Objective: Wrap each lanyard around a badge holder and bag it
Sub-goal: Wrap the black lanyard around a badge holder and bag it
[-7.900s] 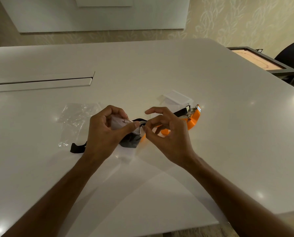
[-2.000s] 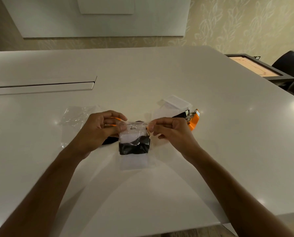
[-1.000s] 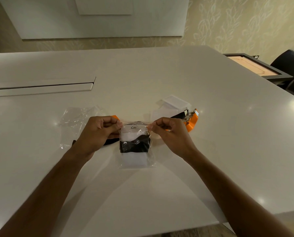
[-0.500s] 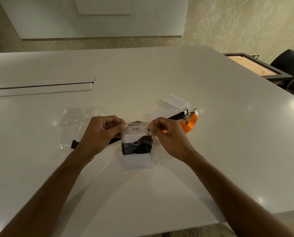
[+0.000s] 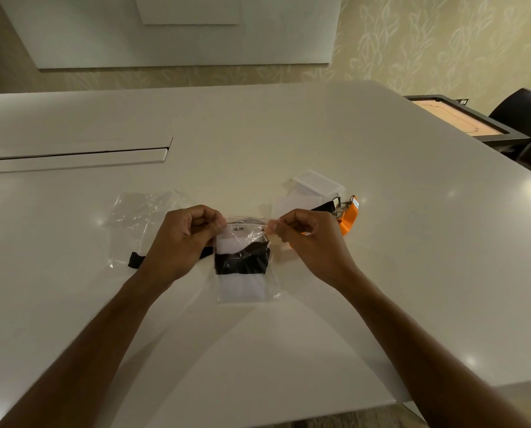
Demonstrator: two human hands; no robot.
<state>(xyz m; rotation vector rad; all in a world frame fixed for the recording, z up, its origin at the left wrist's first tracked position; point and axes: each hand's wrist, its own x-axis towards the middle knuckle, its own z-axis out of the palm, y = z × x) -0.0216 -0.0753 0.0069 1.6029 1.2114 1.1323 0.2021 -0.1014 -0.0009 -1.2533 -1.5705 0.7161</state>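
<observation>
The bag, lanyard-wrapped holder inside, hangs over the desk's middle, my left hand and right hand pinching its top corners; uneven pressing could leave the seal gapped.

We're in what looks like an office meeting room: a broad white conference table fills our view, with a long cable hatch set flush into its top. On the far wall hangs a big whiteboard over leaf-patterned wallpaper, and dark chairs sit off to our right.
</observation>
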